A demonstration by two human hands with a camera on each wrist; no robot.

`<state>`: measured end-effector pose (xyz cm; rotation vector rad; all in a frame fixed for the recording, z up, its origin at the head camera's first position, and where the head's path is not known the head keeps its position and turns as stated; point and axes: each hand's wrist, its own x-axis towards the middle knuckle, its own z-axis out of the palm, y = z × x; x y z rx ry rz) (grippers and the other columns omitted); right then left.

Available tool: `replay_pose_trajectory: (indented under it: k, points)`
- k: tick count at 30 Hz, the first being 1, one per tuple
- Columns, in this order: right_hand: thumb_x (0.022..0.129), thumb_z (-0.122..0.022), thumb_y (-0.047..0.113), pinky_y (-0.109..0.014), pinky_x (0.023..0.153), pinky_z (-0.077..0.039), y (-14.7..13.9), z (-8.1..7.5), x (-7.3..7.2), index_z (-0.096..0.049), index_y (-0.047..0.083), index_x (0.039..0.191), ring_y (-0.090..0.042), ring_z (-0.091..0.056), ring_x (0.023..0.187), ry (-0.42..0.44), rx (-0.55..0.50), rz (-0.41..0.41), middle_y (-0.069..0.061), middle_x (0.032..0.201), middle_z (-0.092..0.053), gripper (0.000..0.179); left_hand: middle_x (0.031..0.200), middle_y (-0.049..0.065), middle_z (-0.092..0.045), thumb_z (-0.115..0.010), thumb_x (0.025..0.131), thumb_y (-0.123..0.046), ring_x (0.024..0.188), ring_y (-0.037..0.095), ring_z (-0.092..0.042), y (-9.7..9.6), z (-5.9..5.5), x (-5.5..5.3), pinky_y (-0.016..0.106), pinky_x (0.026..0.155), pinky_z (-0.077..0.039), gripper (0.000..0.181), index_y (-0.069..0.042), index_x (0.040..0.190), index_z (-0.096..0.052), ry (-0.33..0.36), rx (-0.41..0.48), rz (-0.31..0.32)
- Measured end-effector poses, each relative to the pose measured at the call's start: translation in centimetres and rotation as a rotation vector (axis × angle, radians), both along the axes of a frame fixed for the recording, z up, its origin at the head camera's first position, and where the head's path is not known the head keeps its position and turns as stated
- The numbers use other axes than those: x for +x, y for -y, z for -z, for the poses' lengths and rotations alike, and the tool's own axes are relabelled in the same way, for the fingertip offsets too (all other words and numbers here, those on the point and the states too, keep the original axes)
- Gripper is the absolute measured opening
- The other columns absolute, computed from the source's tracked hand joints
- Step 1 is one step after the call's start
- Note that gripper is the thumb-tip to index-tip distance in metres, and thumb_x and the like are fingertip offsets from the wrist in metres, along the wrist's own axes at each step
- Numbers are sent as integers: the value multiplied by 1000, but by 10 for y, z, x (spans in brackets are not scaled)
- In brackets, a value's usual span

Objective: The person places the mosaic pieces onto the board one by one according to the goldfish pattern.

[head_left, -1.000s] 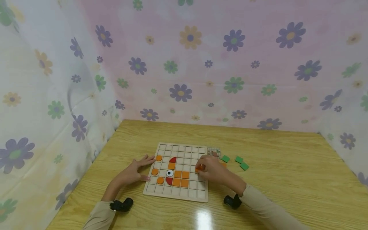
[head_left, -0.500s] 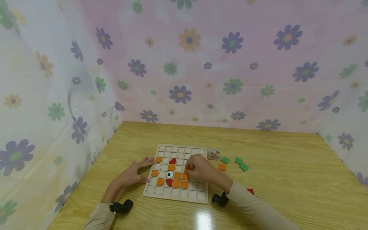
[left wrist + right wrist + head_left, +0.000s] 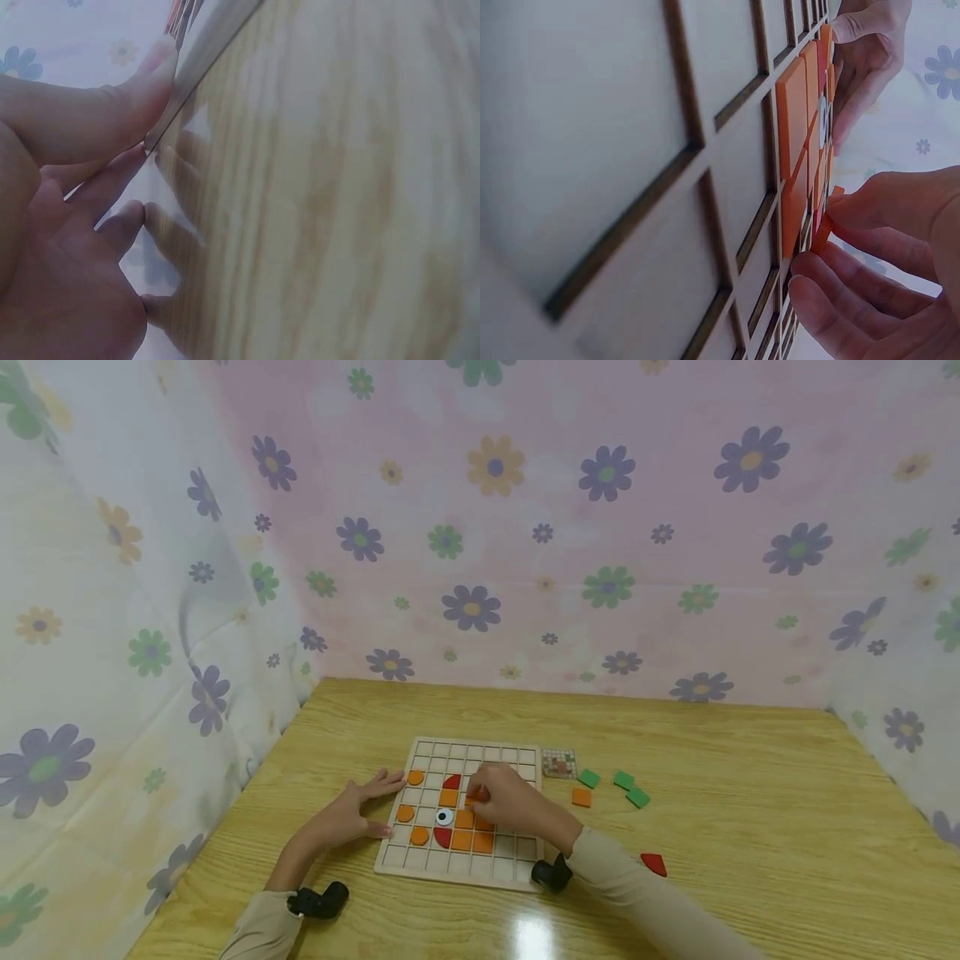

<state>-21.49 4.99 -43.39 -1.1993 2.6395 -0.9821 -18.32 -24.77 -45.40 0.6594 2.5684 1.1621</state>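
Pink and white flowered cloth (image 3: 555,552) rises along the far, left and right sides of a wood-grained desk (image 3: 750,777). Two beige sleeves (image 3: 637,885) reach in from the near side.

A pale wooden grid board (image 3: 480,862) lies flat on the desk, between the person's hands. The left hand (image 3: 348,810) lies at its left edge, thumb and fingers spread, the thumb touching the board's side. The right hand (image 3: 510,795) is over the middle of the board, thumb and fingers pinching an orange tile (image 3: 826,225), which is tilted; whether it touches the cell below cannot be told.

A black device (image 3: 318,901) sits at each wrist. Just beside the board's far right part lies a small patterned card (image 3: 559,763).

Near the card are three green squares (image 3: 623,780) and a loose orange square (image 3: 581,797); a red quarter-round (image 3: 654,864) lies well apart from them, nearer and to the right. On the board, orange squares (image 3: 462,840) fill cells left of and nearer than the pinching fingers, alongside two red curved pieces (image 3: 443,837). Three orange discs (image 3: 406,813) occupy cells toward the left edge, and an eye piece (image 3: 444,817) sits between the red ones.
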Motion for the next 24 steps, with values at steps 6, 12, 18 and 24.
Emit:
replay_pose_trajectory:
  k: [6,12,18,24]
  points:
    - [84,-67,3,-23,64,-44,7,1,-2,-74,5,87,-10,-49,69,9,18,-6,0,79,-60,8,153,12,-27,-75,80,-22,142,36,-9,0,0,1,64,105,14,76,-6,145,-38,-14,-8,2]
    - [85,-67,4,-25,64,-44,9,2,-1,-74,4,88,-13,-50,72,5,22,-9,-3,81,-59,7,152,15,-28,-75,80,-21,141,40,-9,1,0,1,66,103,14,76,-4,144,-38,-28,5,11]
    - [86,-65,-1,-23,65,-49,5,0,3,-74,1,92,-16,-56,78,9,4,-17,-6,87,-62,11,152,12,-28,-75,80,-21,142,37,-9,0,1,0,64,105,14,77,-7,145,-38,-12,-4,4]
    - [85,-63,-4,-22,65,-50,4,2,2,-74,2,92,-16,-59,79,-11,-6,-31,-6,89,-64,14,152,12,-28,-76,79,-20,142,37,-8,1,1,0,64,104,15,77,-8,145,-39,4,10,-7]
